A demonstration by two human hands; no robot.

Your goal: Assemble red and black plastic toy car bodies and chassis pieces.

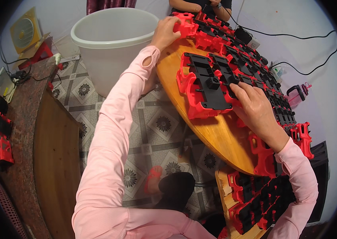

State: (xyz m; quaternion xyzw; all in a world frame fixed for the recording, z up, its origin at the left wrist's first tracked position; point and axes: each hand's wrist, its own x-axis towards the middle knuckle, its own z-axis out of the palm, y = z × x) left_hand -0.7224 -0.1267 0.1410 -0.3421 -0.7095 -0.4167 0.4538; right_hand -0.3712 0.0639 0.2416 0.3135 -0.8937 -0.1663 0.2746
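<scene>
At the far end of the wooden table, my left hand (pixel 167 32) grips the edge of a red plastic part (pixel 187 26). My right hand (pixel 255 104) is closed on the near end of a red-and-black plastic part (pixel 225 72), fingers on its black top; the thumb side is partly hidden. Just left of that part, a similar black-topped red part (pixel 205 84) lies near the table's curved edge, with a small black block raised on it. Rows of the same parts (pixel 252 65) cover the table's right side.
A large whitish bin (pixel 114 42) stands left of the table (pixel 212 133). More red-and-black parts (pixel 252 199) sit on a lower wooden surface at near right. Another person's arms (pixel 200 6) show at the far side. A pink-lidded bottle (pixel 296 95) is at right.
</scene>
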